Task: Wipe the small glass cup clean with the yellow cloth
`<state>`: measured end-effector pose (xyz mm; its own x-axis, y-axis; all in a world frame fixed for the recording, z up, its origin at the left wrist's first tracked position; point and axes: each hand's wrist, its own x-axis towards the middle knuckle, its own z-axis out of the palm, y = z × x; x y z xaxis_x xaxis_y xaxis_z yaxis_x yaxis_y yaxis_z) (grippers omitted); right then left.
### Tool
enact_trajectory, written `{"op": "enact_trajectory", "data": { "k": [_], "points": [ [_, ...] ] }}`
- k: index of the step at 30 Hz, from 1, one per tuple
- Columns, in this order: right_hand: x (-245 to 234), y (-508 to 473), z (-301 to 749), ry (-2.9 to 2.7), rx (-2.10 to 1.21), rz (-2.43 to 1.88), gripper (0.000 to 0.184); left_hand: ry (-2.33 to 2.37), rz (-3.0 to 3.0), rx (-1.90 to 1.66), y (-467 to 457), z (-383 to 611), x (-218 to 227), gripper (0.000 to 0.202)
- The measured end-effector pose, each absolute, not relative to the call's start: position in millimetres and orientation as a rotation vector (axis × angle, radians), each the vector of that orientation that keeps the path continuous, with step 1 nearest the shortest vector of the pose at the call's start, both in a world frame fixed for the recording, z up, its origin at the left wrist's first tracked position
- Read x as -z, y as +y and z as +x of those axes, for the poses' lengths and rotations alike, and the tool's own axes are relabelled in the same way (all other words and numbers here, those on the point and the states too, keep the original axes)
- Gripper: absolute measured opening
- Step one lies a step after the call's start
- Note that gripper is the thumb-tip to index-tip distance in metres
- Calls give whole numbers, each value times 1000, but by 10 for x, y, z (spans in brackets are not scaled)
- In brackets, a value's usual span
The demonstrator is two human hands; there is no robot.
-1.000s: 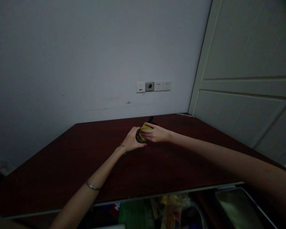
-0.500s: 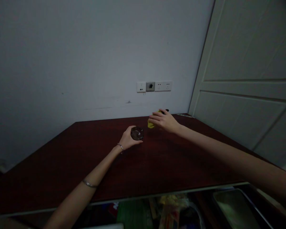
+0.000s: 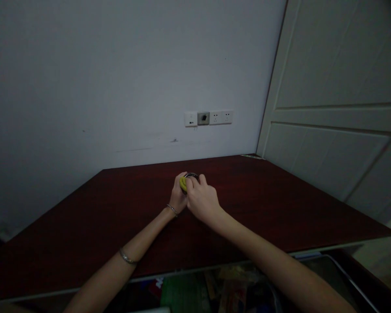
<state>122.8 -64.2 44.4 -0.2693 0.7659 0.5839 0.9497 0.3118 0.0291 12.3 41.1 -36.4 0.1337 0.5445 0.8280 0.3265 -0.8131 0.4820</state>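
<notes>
My left hand is closed around the left side of a dark round glass ashtray, above the middle of the reddish-brown tabletop. Only part of its rim shows; the rest is hidden by my fingers. A yellow cloth is bunched at the ashtray's near left side. My right hand has its fingers bent over the cloth, pressing it into or against the ashtray. Both hands are close together, the right one nearer to me.
Below the tabletop's front edge is an open drawer with a green item and other jumbled things in it. Wall sockets are set in the white wall behind. A pale panelled door stands on the right.
My right hand has come left and nearer to me, bringing the yellow cloth from beside the ashtray onto it. My left hand keeps hold of the ashtray.
</notes>
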Motion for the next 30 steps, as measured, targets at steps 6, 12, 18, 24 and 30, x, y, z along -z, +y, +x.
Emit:
{"op": "enact_trajectory", "data": {
  "k": [6, 12, 18, 24, 30],
  "points": [
    [-431, -535, 1160, -2097, 499, -1541, 26, 922, 2177, -1829, 406, 101, 320, 45],
    [-409, -366, 1270, -2175, 295, -1466, 29, 932, 2281, -1806, 457, 60, 333, 54],
    [-358, -119, 1296, -2221, -103, -1573, 25, 945, 2449, -1723, 535, -34, 389, 60],
    [-342, 40, 1346, -2240, -274, -1391, 17, 976, 2532, -1631, 565, -81, 406, 64],
    [-305, -5, 1385, -2218, -291, -1377, 16, 937, 2555, -1583, 592, -67, 412, 67]
  ]
}}
